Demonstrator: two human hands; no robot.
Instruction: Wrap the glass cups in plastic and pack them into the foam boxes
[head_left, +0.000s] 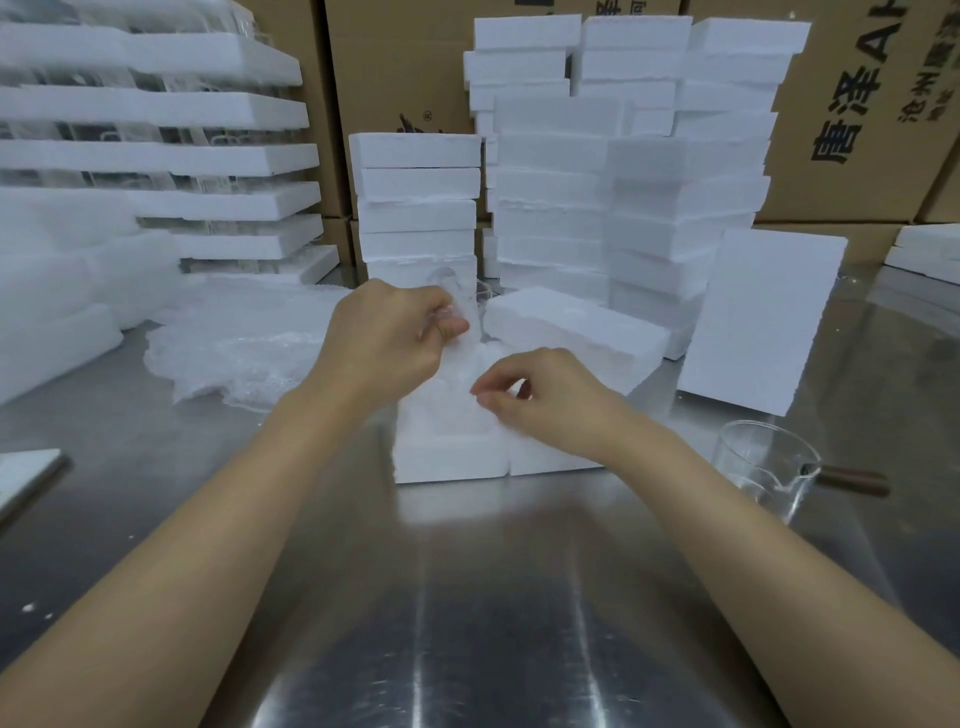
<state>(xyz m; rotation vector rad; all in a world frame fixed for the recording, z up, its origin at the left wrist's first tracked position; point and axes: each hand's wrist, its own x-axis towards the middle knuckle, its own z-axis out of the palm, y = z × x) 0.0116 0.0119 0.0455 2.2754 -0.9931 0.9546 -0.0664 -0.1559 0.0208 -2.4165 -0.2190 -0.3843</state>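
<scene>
Place: warehouse packing station.
Backdrop: brown cardboard cartons, printed with black characters, stacked high.
Stock: white foam boxes piled in tall columns; layered white foam slabs at left.
Work surface: shiny stainless-steel table strewn with clear bubble wrap.

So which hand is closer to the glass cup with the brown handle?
Right. The right hand is over the foam box, just left of the glass cup. The left hand is farther left and farther back, pinching clear plastic.
</scene>
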